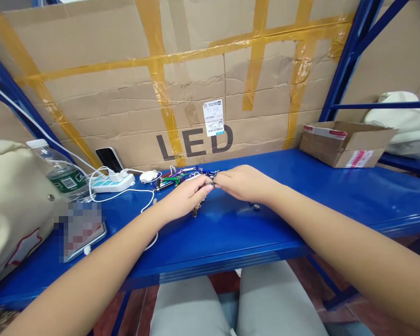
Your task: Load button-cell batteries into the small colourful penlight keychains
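In the head view, my left hand (189, 196) and my right hand (243, 183) meet over the blue shelf top, fingertips pinched together. Between them shows a sliver of a small dark piece (210, 184), mostly hidden by the fingers. Just under the left fingers hangs a short string of brown bead-like pieces (197, 207); whether it joins the dark piece I cannot tell. Right behind the hands lies a pile of slim, shiny pieces (175, 178) in blue, green, red and silver, too small to name. A small dark metallic piece (255, 206) lies below my right wrist.
On the left are a beige bag (17, 205), a water bottle (65, 175), a power strip (114, 182) with white cables, a phone (109, 159) and a blurred-out device (82, 231). An open carton (343, 144) stands at right. Large taped cardboard (266, 93) backs the blue shelf (224, 242).
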The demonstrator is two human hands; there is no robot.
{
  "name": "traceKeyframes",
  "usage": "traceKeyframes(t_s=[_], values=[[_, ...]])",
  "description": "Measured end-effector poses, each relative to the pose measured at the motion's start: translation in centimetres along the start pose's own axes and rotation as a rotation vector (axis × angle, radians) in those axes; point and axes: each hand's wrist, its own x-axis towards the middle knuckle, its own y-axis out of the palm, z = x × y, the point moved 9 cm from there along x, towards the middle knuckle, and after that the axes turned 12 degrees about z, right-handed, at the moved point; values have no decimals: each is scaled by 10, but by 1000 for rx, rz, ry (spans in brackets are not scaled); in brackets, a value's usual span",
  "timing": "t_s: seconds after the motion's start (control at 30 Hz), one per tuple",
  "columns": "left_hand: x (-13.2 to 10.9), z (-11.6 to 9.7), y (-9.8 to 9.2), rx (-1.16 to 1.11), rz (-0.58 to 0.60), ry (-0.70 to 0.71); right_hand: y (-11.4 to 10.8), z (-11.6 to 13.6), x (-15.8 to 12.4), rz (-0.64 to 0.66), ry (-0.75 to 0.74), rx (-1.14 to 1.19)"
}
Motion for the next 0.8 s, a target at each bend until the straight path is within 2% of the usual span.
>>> traceKeyframes(t_s=[0.23, 0.47, 0.67, 0.8], values=[[-1, -6, -3, 26, 6, 25, -11, 4, -2, -126, -17, -177], [-1, -9, -1, 82, 31, 26, -9, 7, -1, -98, -29, -170], [0, -10, -1, 116, 13, 13, -5, 1, 1, -27, 33, 14], [1, -4, 3, 271, -5, -46, 3, -3, 4, -42, 67, 366]])
